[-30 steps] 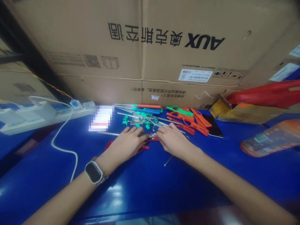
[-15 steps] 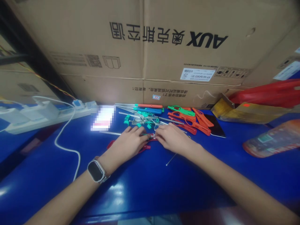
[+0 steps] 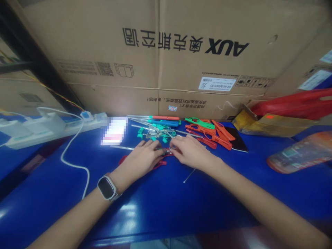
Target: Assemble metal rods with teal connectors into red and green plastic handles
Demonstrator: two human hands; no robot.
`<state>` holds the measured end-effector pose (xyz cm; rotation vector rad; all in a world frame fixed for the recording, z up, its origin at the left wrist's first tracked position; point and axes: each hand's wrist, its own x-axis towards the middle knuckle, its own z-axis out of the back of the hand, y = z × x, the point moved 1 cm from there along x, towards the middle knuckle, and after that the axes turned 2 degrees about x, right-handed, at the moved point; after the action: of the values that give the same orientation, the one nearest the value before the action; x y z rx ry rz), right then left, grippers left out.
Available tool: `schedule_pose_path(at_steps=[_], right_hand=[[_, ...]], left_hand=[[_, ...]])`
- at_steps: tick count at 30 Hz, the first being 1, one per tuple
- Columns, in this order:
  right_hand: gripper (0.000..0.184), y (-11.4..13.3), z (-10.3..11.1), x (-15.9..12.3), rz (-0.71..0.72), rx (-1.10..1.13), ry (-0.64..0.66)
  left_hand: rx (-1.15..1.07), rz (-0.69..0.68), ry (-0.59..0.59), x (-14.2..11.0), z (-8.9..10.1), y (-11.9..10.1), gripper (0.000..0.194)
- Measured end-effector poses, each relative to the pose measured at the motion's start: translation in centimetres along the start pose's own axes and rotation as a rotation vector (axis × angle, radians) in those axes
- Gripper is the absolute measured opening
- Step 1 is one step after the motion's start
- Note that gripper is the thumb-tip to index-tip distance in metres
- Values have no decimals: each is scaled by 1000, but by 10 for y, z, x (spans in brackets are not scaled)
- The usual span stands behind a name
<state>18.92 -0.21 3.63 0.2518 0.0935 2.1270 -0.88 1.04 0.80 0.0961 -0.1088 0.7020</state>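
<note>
My left hand (image 3: pixel 144 157) is closed, fingers curled down on a red plastic lighter casing (image 3: pixel 162 163) that lies on the blue table. My right hand (image 3: pixel 190 149) meets it from the right, thumb and fingers pinched at small whitish parts (image 3: pixel 168 150) too small to make out. Both hands hide most of the casing. Just beyond the fingertips lies a heap of teal plastic parts with metal tubes and wires (image 3: pixel 160 130). A metal tube (image 3: pixel 121 148) sticks out left of my left hand, and a thin metal rod (image 3: pixel 189 175) lies below my right wrist.
Long lighters (image 3: pixel 166 118) lie behind the heap. Orange casings (image 3: pixel 219 138) and a green one (image 3: pixel 199 122) lie right, by a dark phone (image 3: pixel 238 140). A bottle (image 3: pixel 298 155), an open carton (image 3: pixel 275 125), a lit blurred screen (image 3: pixel 114 131), a power strip (image 3: pixel 72 129) and a large cardboard box (image 3: pixel 103 34) surround them.
My right fingers shift very slightly at the small parts. The view moves a little; otherwise the hands and objects stay in place.
</note>
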Motion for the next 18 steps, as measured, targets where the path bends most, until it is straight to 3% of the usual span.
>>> schedule_pose_path(at_steps=[4, 11, 18], right_hand=[[12, -4, -2, 14, 51, 5, 87], [13, -9, -6, 29, -103, 113, 183], [12, -12, -10, 24, -102, 177, 53]], left_hand=[[-5, 9, 5, 0, 1, 0, 31], [-23, 17, 29, 1, 1, 1, 30], [-60, 14, -16, -1, 1, -1, 28]])
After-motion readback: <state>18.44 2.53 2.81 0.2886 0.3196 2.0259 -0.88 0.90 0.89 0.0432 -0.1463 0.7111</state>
